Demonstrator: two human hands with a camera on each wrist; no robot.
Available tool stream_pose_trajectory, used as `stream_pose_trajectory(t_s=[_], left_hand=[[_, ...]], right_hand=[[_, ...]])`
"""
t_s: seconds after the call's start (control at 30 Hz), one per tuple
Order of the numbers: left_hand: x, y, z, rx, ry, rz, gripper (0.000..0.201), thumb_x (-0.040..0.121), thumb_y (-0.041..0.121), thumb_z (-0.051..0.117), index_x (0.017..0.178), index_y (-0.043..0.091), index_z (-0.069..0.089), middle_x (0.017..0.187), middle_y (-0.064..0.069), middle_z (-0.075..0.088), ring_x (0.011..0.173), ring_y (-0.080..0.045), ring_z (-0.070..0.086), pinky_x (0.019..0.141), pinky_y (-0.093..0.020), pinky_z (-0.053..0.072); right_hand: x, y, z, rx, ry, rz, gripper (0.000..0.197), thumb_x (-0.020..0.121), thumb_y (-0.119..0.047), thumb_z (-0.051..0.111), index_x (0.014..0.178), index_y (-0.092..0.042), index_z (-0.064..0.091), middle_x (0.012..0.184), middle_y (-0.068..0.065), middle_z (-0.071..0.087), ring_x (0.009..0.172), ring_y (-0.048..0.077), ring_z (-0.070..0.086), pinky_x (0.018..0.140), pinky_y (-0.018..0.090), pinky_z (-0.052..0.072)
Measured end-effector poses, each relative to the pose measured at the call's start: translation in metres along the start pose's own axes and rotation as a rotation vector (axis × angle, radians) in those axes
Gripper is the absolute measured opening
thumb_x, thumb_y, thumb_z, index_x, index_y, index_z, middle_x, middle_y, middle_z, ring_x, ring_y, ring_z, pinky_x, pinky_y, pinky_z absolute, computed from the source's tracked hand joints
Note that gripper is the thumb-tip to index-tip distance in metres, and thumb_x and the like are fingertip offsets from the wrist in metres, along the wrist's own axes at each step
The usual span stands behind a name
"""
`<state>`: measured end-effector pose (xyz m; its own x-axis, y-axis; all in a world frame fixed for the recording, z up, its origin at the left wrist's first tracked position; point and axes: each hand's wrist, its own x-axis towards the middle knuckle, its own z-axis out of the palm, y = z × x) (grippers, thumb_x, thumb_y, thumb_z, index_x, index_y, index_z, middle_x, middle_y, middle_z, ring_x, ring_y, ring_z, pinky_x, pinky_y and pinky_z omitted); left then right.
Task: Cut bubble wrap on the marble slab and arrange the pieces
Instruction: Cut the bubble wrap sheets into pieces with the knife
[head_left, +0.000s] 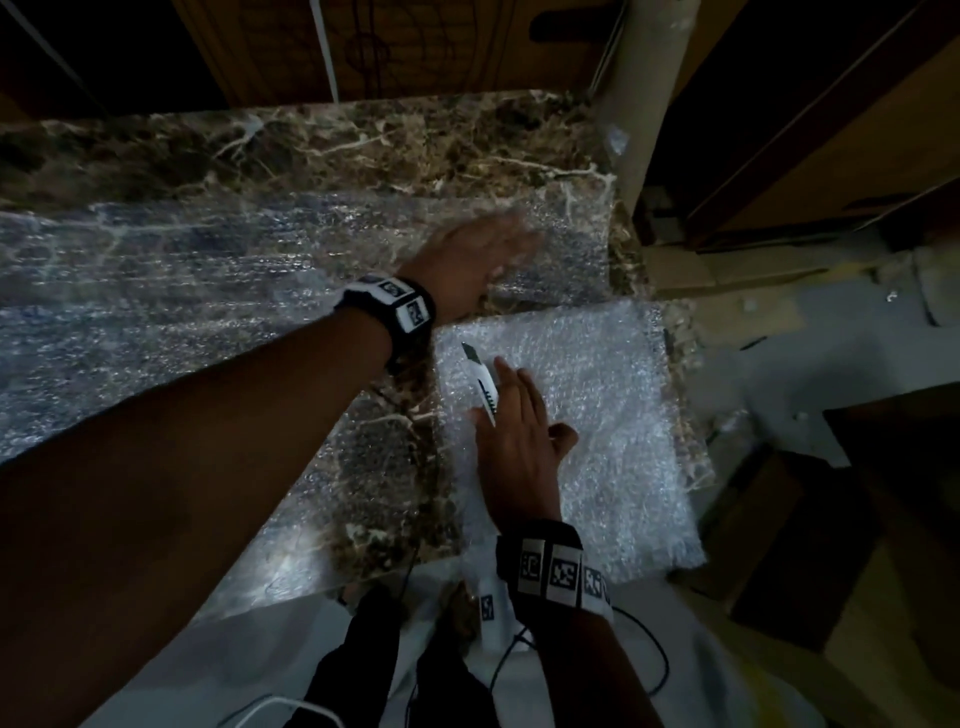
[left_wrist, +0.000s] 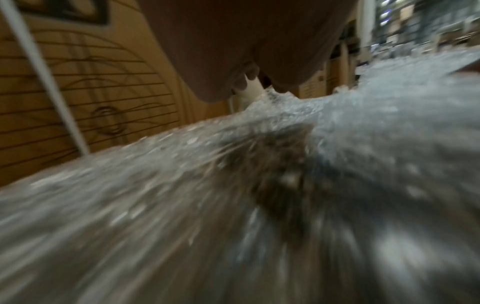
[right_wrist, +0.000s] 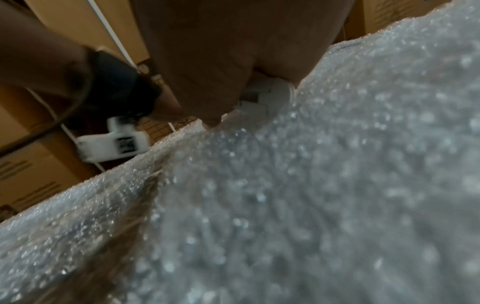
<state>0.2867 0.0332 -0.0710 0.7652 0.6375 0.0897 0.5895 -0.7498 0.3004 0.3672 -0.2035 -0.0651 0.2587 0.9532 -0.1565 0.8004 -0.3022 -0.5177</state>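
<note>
Right hand (head_left: 519, 436) grips knife (head_left: 480, 382) on wrap stack (head_left: 597, 415); left hand (head_left: 478, 260), flat, presses light, slippery sheet (head_left: 208, 270) at twelve o'clock.

We see a polished brown marble slab (head_left: 322, 140) veined white, clear glistening plastic bubble wrap (head_left: 156, 291), a white plastic utility knife (head_left: 485, 387), and matt cardboard boxes (head_left: 363, 47) at the top.

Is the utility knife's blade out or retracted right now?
Out: on the utility knife in the right hand, a short metal tip shows beyond its white body.
</note>
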Motion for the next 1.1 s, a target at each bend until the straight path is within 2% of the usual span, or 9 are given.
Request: stream_pose_trajectory(t_s=[0.1, 0.2, 0.3, 0.47, 0.6, 0.73, 0.83, 0.97, 1.1], left_hand=[[0.036, 0.014, 0.021, -0.018, -0.153, 0.164, 0.051, 0.103, 0.040, 0.058, 0.151, 0.045, 0.042, 0.166, 0.011, 0.027, 0.153, -0.015, 0.023, 0.124, -0.042, 0.018], [0.053, 0.021, 0.035, 0.043, -0.161, 0.125, 0.049, 0.107, 0.023, 0.050, 0.153, 0.038, 0.041, 0.167, 0.006, 0.024, 0.153, -0.021, 0.024, 0.122, -0.056, 0.018], [0.068, 0.025, 0.035, 0.066, -0.103, 0.024, 0.051, 0.109, 0.026, 0.041, 0.158, 0.035, 0.030, 0.170, 0.004, 0.017, 0.155, -0.021, 0.018, 0.122, -0.056, 0.013], [0.090, 0.023, 0.024, 0.055, -0.145, 0.037, 0.054, 0.109, 0.030, 0.036, 0.161, 0.034, 0.021, 0.170, 0.003, 0.015, 0.155, -0.023, 0.020, 0.123, -0.053, 0.017], [0.088, 0.019, -0.001, -0.121, -0.031, -0.065, 0.056, 0.108, 0.013, 0.040, 0.161, 0.025, 0.028, 0.167, 0.005, 0.018, 0.152, -0.015, 0.022, 0.119, -0.028, 0.020], [0.031, -0.016, -0.024, -0.090, 0.080, -0.294, 0.070, 0.100, 0.006, 0.048, 0.159, 0.037, 0.027, 0.169, 0.002, 0.018, 0.151, -0.025, 0.029, 0.121, -0.047, 0.027], [-0.041, -0.034, -0.033, -0.008, 0.077, -0.424, 0.067, 0.101, 0.006, 0.046, 0.160, 0.034, 0.027, 0.170, 0.003, 0.017, 0.150, -0.025, 0.030, 0.116, -0.044, 0.025], [-0.135, -0.030, -0.031, 0.048, 0.072, -0.434, 0.057, 0.103, 0.023, 0.042, 0.159, 0.026, 0.032, 0.167, -0.005, 0.026, 0.149, -0.026, 0.033, 0.115, -0.050, 0.034], [-0.181, -0.002, -0.012, 0.048, -0.007, -0.518, 0.058, 0.107, 0.042, 0.032, 0.162, 0.029, 0.022, 0.170, 0.001, 0.017, 0.155, -0.021, 0.021, 0.120, -0.047, 0.024]], right_hand=[[-0.005, 0.002, -0.004, 0.070, 0.012, -0.023, 0.051, 0.108, -0.029, 0.043, 0.156, -0.033, 0.024, 0.165, -0.018, 0.025, 0.154, 0.001, 0.009, 0.111, 0.052, 0.022], [-0.004, 0.012, -0.003, 0.201, 0.023, -0.029, 0.053, 0.110, -0.032, 0.042, 0.160, -0.034, 0.022, 0.164, -0.017, 0.027, 0.153, 0.001, 0.012, 0.119, 0.054, 0.022], [-0.002, 0.022, -0.003, 0.270, 0.006, -0.010, 0.055, 0.108, -0.034, 0.044, 0.159, -0.037, 0.022, 0.162, -0.017, 0.030, 0.151, 0.003, 0.021, 0.116, 0.059, 0.027], [0.006, 0.026, -0.015, 0.285, 0.031, -0.037, 0.050, 0.106, -0.031, 0.046, 0.154, -0.033, 0.033, 0.153, -0.014, 0.040, 0.145, 0.001, 0.031, 0.112, 0.048, 0.025], [0.019, 0.028, -0.023, 0.299, 0.025, -0.061, 0.049, 0.105, -0.027, 0.048, 0.151, -0.033, 0.036, 0.149, -0.014, 0.044, 0.141, 0.004, 0.036, 0.100, 0.043, 0.028], [0.030, 0.024, -0.033, 0.333, -0.009, -0.012, 0.046, 0.105, -0.024, 0.052, 0.147, -0.032, 0.038, 0.144, -0.010, 0.050, 0.131, 0.006, 0.043, 0.095, 0.037, 0.021], [0.036, 0.022, -0.044, 0.254, 0.036, -0.087, 0.046, 0.108, -0.032, 0.048, 0.150, -0.027, 0.032, 0.152, -0.002, 0.046, 0.138, 0.014, 0.042, 0.105, 0.046, 0.025], [0.041, 0.032, -0.048, 0.063, 0.026, -0.144, 0.052, 0.108, -0.042, 0.046, 0.154, -0.027, 0.030, 0.163, -0.013, 0.025, 0.155, 0.010, 0.017, 0.108, 0.054, 0.025], [0.046, 0.057, -0.044, 0.131, -0.111, -0.171, 0.063, 0.105, -0.051, 0.048, 0.159, -0.033, 0.020, 0.164, -0.020, 0.018, 0.156, 0.007, 0.008, 0.116, 0.064, 0.026]])
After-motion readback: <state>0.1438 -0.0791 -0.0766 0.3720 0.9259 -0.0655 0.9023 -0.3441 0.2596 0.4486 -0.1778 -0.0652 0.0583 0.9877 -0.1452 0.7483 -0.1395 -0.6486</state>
